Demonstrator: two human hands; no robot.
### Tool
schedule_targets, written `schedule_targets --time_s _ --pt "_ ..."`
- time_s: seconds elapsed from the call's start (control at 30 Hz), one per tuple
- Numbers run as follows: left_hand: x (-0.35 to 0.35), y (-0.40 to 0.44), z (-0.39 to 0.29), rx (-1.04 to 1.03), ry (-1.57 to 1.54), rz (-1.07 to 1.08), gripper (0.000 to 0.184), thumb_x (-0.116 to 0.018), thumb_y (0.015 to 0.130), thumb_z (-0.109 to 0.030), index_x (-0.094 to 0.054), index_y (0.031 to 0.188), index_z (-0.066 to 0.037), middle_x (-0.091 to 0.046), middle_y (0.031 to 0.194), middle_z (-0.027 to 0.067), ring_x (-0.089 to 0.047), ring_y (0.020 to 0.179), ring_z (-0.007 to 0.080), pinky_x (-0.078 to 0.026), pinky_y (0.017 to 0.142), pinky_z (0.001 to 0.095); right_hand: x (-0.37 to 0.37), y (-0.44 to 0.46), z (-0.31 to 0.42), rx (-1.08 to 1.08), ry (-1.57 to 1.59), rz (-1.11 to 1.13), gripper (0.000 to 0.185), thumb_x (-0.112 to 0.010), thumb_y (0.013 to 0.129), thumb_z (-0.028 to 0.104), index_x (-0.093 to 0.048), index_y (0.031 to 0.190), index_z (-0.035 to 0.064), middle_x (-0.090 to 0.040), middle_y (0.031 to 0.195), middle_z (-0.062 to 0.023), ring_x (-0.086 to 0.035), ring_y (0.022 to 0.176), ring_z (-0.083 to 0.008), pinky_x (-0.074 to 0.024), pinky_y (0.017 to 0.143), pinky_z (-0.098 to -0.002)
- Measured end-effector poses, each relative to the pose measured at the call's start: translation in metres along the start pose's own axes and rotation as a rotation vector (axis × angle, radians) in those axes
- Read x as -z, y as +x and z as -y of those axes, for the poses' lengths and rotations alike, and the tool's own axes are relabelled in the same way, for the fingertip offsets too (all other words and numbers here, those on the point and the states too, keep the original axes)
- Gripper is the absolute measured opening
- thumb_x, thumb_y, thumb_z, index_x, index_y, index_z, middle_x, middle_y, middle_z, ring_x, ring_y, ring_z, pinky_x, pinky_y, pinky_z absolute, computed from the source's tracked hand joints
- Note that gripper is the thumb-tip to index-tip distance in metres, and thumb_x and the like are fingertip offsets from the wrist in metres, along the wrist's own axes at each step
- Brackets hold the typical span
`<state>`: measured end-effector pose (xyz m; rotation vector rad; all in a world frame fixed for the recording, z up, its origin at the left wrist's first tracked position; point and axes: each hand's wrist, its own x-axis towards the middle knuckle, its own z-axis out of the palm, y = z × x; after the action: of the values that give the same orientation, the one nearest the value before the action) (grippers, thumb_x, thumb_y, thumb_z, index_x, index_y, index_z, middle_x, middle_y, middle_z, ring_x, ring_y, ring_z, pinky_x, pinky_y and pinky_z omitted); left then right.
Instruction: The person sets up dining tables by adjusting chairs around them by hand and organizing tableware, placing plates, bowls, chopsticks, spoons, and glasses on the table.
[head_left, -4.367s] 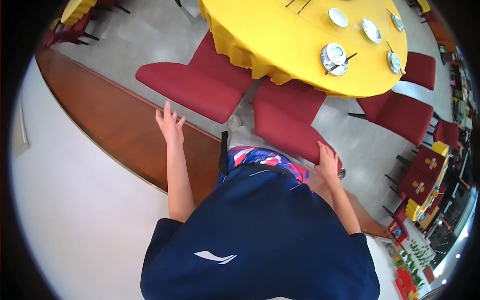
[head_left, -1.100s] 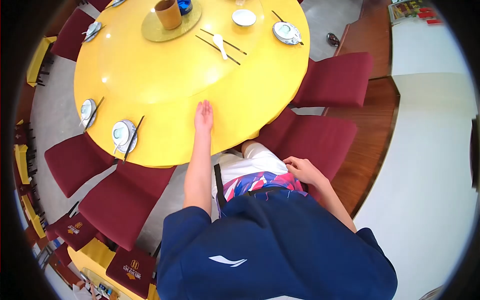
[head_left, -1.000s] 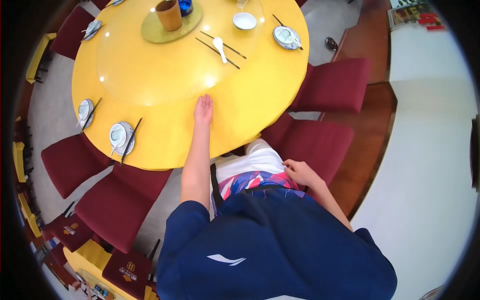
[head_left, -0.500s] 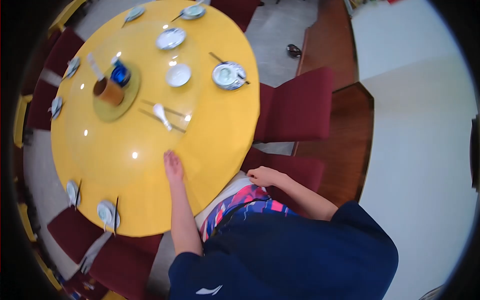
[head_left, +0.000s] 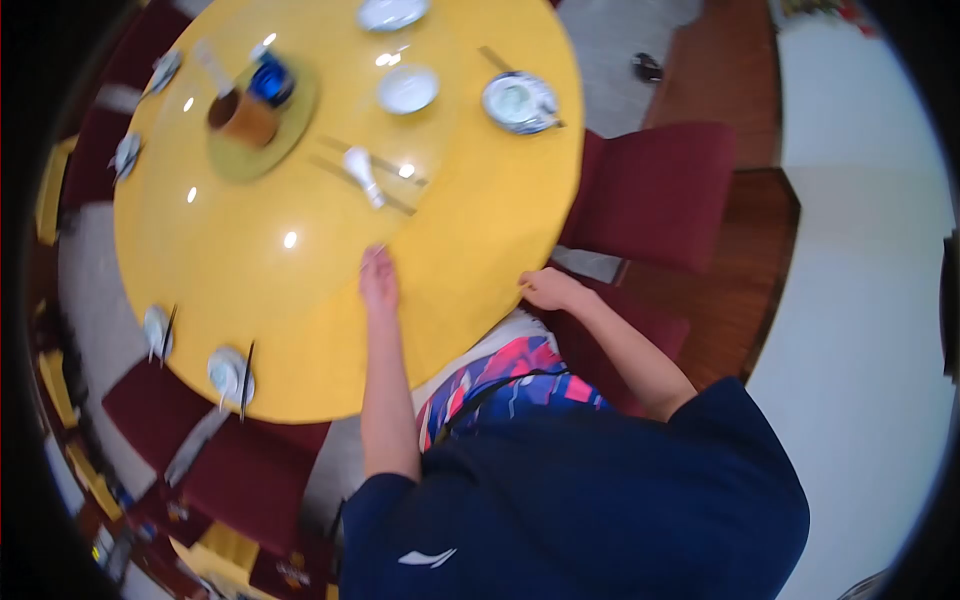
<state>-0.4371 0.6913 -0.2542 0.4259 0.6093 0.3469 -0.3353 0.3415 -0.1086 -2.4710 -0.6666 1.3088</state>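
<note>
Reaching over the yellow bench (head_left: 480, 225), the left hand (head_left: 379, 280) is open; spoon (head_left: 363, 177) and chopsticks (head_left: 398, 205) lie just beyond it; right hand (head_left: 549, 289) curled at bench edge, grip unclear.

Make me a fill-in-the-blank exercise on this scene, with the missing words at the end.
1. The round table is covered in ____ cloth.
2. The hand farther in over the table is the ____ one.
3. The white spoon lies with a pair of ____.
4. On the round mat, a brown cup stands beside a ____ item.

Missing words: yellow; left; chopsticks; blue
</note>
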Motion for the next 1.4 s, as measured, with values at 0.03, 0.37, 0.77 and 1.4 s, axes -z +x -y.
schedule_targets --time_s 0.03,0.37,0.77,1.4 --pt "0.001 0.000 0.000 -0.009 0.008 0.002 0.018 -0.053 0.100 -0.016 -0.061 0.109 -0.002 -0.065 0.100 0.0056 -0.062 0.093 0.0153 -0.050 0.082 0.0262 -0.002 -0.003 0.012 -0.009 0.005 0.011 0.036 -0.053 0.086 0.026 -0.065 0.112 0.0056 -0.067 0.107 -0.0220 -0.064 0.101 -0.0371 -0.0511 0.089 -0.0444" --pt "-0.010 -0.036 -0.040 -0.004 0.008 -0.362 0.029 -0.051 0.101 -0.018 -0.054 0.125 -0.004 -0.064 0.118 0.0087 -0.060 0.110 0.0205 -0.047 0.093 0.0326 -0.039 0.013 0.094 0.117 -0.020 0.114 0.036 -0.054 0.089 0.027 -0.064 0.115 0.0036 -0.069 0.100 -0.0214 -0.066 0.093 -0.0370 -0.0523 0.084 -0.0431" --pt "0.039 -0.050 -0.116 -0.185 0.197 -0.542 0.024 -0.058 0.097 -0.015 -0.055 0.118 -0.003 -0.069 0.101 0.0110 -0.066 0.089 0.0186 -0.051 0.076 0.0287 0.083 0.122 0.101 0.181 -0.064 -0.102 0.035 -0.055 0.090 0.029 -0.064 0.113 0.0038 -0.070 0.093 -0.0178 -0.069 0.080 -0.0276 -0.0543 0.076 -0.0394" --pt "-0.019 -0.072 -0.182 -0.753 1.330 -0.861 0.048 -0.058 0.091 -0.020 -0.041 0.125 0.008 -0.050 0.113 0.0196 -0.049 0.103 0.0282 -0.041 0.090 0.0404 0.195 0.233 0.067 -0.117 1.199 -0.225 0.050 -0.055 0.095 0.027 -0.042 0.128 -0.0088 -0.060 0.105 -0.0239 -0.068 0.087 -0.0318 -0.0599 0.071 -0.0404"
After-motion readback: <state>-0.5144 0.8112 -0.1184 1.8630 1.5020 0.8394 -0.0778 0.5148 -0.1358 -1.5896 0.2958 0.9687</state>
